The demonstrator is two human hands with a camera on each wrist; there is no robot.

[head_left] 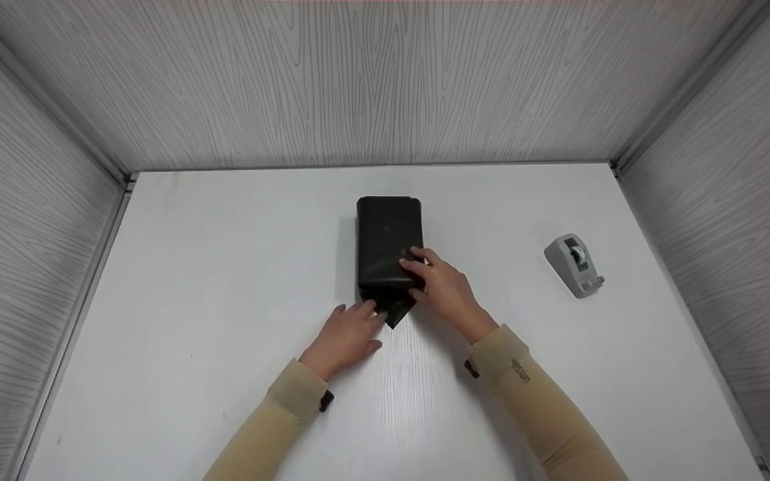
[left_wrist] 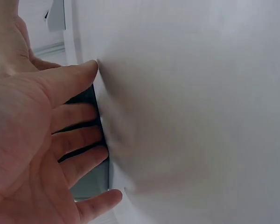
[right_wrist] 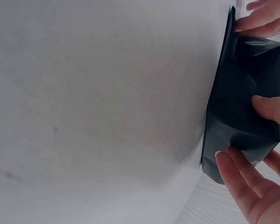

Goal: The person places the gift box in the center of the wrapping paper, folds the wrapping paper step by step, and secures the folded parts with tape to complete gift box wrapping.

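Observation:
A black-wrapped box [head_left: 388, 240] lies lengthwise on the white table, its glossy wrapping folded into a pointed flap [head_left: 395, 312] at the near end. My right hand [head_left: 448, 290] holds the near right corner, with thumb and fingers spread over the box; in the right wrist view the thumb presses the folded black end [right_wrist: 242, 102]. At the near left, my left hand [head_left: 348, 334] has its fingertips on the flap. Its fingers [left_wrist: 79, 140] are fairly straight and spread in the left wrist view, the thumb apart from them close to the tabletop.
To the right on the table [head_left: 224, 267] stands a grey tape dispenser [head_left: 573, 265] with a roll of tape in it. Wood-grain panels [head_left: 371, 80] rise at the back and along both sides.

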